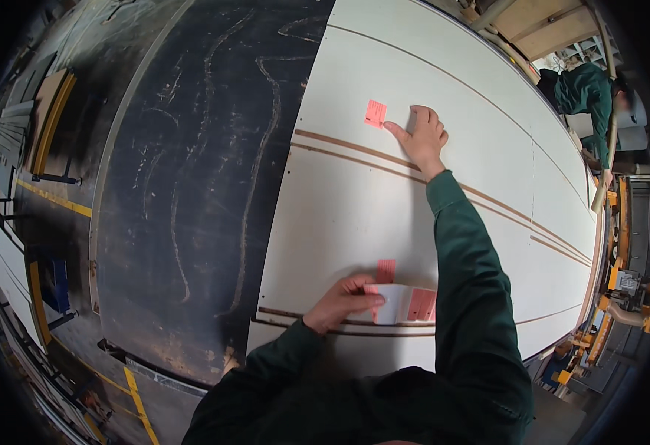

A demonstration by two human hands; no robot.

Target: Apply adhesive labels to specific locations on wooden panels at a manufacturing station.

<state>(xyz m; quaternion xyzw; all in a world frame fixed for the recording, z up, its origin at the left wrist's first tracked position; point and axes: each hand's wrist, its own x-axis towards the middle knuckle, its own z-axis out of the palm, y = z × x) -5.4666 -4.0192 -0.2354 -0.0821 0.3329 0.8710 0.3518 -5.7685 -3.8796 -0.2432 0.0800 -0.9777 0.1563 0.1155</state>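
Note:
My left hand [336, 302] pinches a strip of pink labels [420, 304] on white backing, folded and curling toward my right sleeve, which hides its end. Just beyond that strip, another pink label [386, 267] lies on the white grooved panel [347, 222]. Farther out, my right hand [425, 139] hovers over or rests on the panel with thumb and fingers apart. Its thumb tip is at the lower right corner of a small pink label [375, 113] lying flat there; whether they touch, I cannot tell. Brown grooves [355, 153] cross the panel between my hands.
A dark table surface [184, 163] with chalky lines adjoins the panel on the left. A person in a green jacket [588, 100] leans in at the far right. Yellow-orange machinery [607, 297] stands along the right edge. Stacked boards [13, 252] and yellow floor lines [54, 196] are at left.

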